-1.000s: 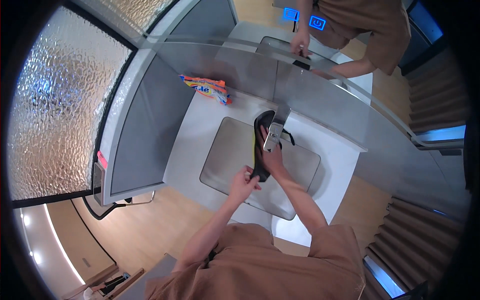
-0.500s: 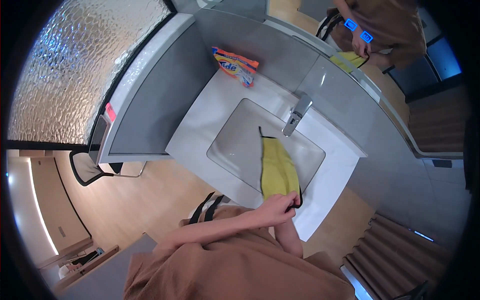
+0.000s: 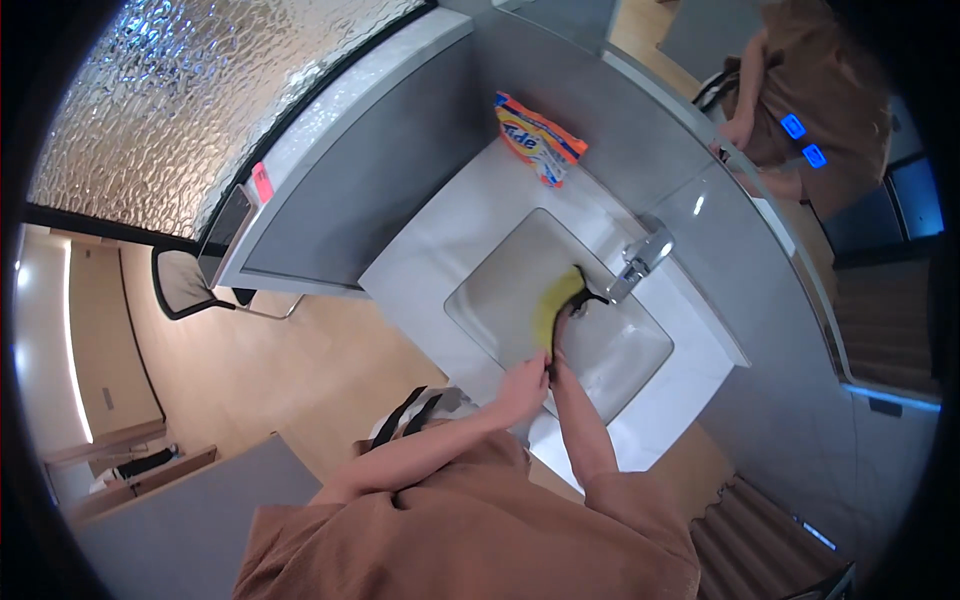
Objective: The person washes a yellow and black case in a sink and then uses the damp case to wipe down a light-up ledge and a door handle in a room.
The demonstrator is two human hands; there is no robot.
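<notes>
My left hand (image 3: 524, 388) is closed at the near end of a yellow-green cloth (image 3: 552, 308) with black edging, pinching it beside my right wrist. The cloth is bent into a narrow curve over the sink basin (image 3: 487, 303), and a black strap or edge sticks out toward the faucet (image 3: 643, 262). My right hand (image 3: 562, 338) reaches into the basin along the cloth's right side. Its fingers are hidden by the cloth, so their grip does not show.
An orange and blue detergent bag (image 3: 540, 140) stands at the back of the white countertop (image 3: 428, 235), against the wall. A mirror (image 3: 730, 165) runs along the right. To the left are a grey partition (image 3: 370, 170) and a chair (image 3: 190, 285).
The cloth has moved forward from the basin's near edge to deeper in the basin, bending as it went. My right forearm now stretches over the sink; my left hand has shifted slightly left.
</notes>
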